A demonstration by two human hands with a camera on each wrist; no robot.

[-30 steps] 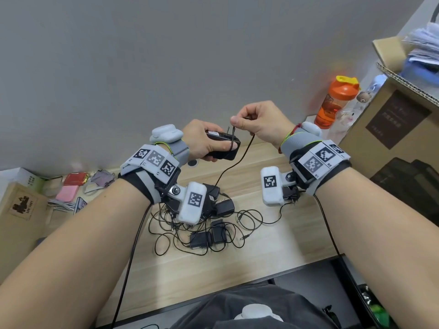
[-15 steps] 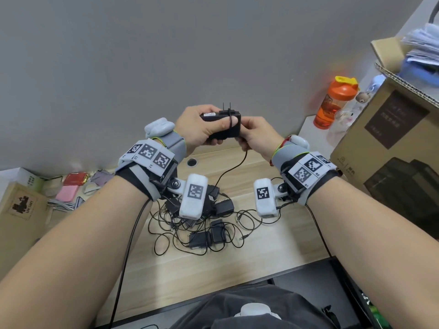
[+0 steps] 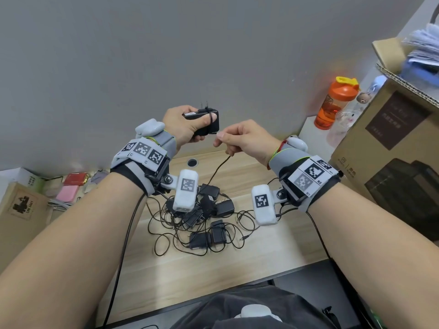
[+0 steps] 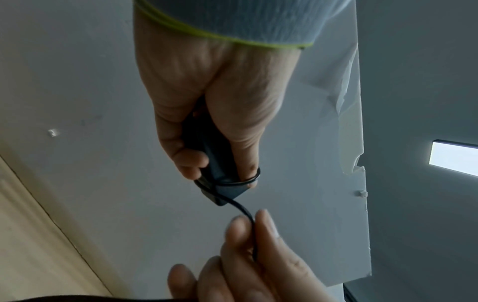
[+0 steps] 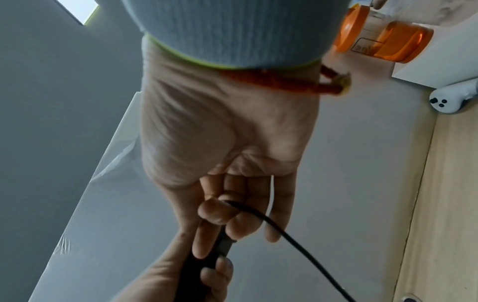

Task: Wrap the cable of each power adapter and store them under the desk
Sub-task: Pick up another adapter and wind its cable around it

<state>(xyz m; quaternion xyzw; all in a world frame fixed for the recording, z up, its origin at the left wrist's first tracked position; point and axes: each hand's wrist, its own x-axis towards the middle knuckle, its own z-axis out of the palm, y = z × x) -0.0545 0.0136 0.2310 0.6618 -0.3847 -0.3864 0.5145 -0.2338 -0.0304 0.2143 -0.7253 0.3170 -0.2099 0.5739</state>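
My left hand (image 3: 184,125) grips a black power adapter (image 3: 209,125) held up in front of the grey wall, prongs pointing up. A turn of its thin black cable lies over the adapter and my thumb (image 4: 248,171). My right hand (image 3: 240,138) is just right of the adapter and pinches that cable (image 4: 243,210) between thumb and forefinger. The slack of the cable (image 3: 217,170) hangs down to the desk. A tangled pile of several black adapters (image 3: 202,219) with loose cables lies on the wooden desk (image 3: 273,252) below my hands.
An orange shaker bottle (image 3: 332,103) stands on a white block at the back right. Cardboard boxes (image 3: 392,148) fill the right side. A small cardboard box (image 3: 19,210) and pink and red items (image 3: 71,188) sit at the left. A cable hole (image 3: 192,162) lies near the wall.
My right hand has drawn the cable round the adapter and come down to its right side. The left hand has turned the adapter a little and stays raised.
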